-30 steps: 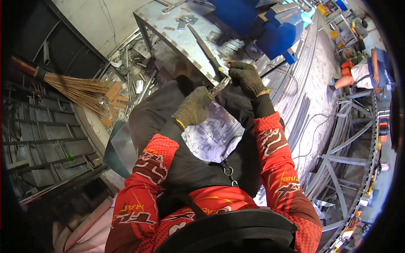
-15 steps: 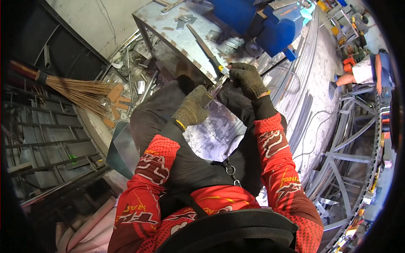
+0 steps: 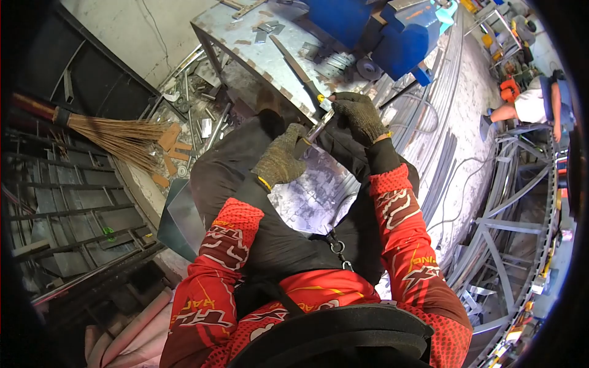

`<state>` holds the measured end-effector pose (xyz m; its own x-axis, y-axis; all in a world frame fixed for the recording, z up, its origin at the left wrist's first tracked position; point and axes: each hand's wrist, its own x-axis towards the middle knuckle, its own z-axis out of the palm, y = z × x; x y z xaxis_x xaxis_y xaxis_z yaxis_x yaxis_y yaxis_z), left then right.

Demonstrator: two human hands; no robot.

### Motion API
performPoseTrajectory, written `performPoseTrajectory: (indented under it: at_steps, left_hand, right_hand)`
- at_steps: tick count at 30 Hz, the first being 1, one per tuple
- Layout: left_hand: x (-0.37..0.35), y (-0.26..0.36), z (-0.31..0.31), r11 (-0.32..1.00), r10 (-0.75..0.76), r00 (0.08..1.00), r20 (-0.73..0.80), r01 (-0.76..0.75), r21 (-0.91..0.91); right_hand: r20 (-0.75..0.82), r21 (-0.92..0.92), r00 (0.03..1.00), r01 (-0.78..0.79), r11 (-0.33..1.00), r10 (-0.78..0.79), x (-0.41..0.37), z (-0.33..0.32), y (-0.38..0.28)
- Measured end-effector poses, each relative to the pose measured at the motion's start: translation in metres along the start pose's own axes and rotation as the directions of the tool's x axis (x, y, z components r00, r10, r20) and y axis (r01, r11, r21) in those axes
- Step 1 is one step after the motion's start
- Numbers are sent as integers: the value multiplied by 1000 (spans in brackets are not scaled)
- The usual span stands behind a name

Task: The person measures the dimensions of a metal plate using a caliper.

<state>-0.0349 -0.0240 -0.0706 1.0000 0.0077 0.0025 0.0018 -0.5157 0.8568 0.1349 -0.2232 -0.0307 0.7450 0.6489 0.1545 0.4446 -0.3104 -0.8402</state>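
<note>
A short shiny metal piece [image 3: 318,128] slants between my two gloved hands, above my lap. My left hand [image 3: 279,158] is closed at its lower end, thumb side toward the metal. The fingers of my right hand [image 3: 361,116] are curled at the upper end, knuckles up. Just past my right fingertips is the yellow and black end of a long, flat, file-like tool [image 3: 294,66], which stretches away over the metal-topped table [image 3: 245,30]. Parts of the metal piece are hidden by the gloves.
Small metal plates [image 3: 267,29] and a blue machine [image 3: 405,46] are on the table. A stick broom [image 3: 113,132] and metal scraps [image 3: 199,122] lie to the left. Long metal bars [image 3: 438,159] run along the right floor. Another person [image 3: 531,105] is at the far right.
My hands stay almost in place around the metal piece, which looks slightly turned. The view has shifted a little. The person at the far right has moved slightly.
</note>
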Motion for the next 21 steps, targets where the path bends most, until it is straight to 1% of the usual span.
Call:
performPoseTrajectory:
  at_steps: [1,2,4,5,6,7,8,10,11,13,14,16,20,21]
  left_hand:
    - [0,0,0,1000,-1,1000,1,1,1]
    - [0,1,0,1000,13,1000,-7,-13,-2]
    - [0,-2,1,1000,26,1000,-15,-26,-5]
    - [2,-7,3,996,74,997,-24,-75,-36]
    - [2,-9,4,990,122,992,-34,-124,-67]
    - [2,-11,5,990,122,992,-34,-124,-67]
    - [1,-13,7,987,146,988,-47,-148,-60]
    - [1,-14,8,984,168,984,-61,-171,-55]
    - [0,-15,8,982,172,983,-59,-175,-66]
    - [1,-21,10,980,177,983,-57,-181,-78]
    - [2,-26,12,975,196,979,-50,-200,-96]
    - [2,-29,14,969,215,976,-43,-219,-115]
    - [1,-31,14,968,202,979,-37,-205,-147]
    - [1,-30,13,967,200,979,-36,-203,-154]
  right_hand:
    - [-13,38,1000,-15,999,15,0,1,-1]
    - [-13,39,1000,-15,999,16,0,1,-2]
    - [-7,141,992,-123,982,125,-1,1,-9]
    - [-7,141,992,-123,982,125,-1,1,-12]
    - [-4,214,983,-180,960,185,-1,1,-16]
    - [3,284,970,-235,929,245,-1,1,-18]
    - [3,285,969,-236,929,245,-1,2,-15]
    - [-33,231,990,-127,965,139,-1,5,-12]
    - [-31,230,990,-130,964,141,-3,5,-11]
    - [-30,371,956,-261,891,293,-3,5,-25]
    - [-30,370,956,-262,891,293,-2,6,-24]
    - [7,372,925,-356,857,381,1,8,-22]
    - [-19,304,936,-328,894,350,0,7,-20]
    - [-21,270,947,-303,914,320,0,6,-22]
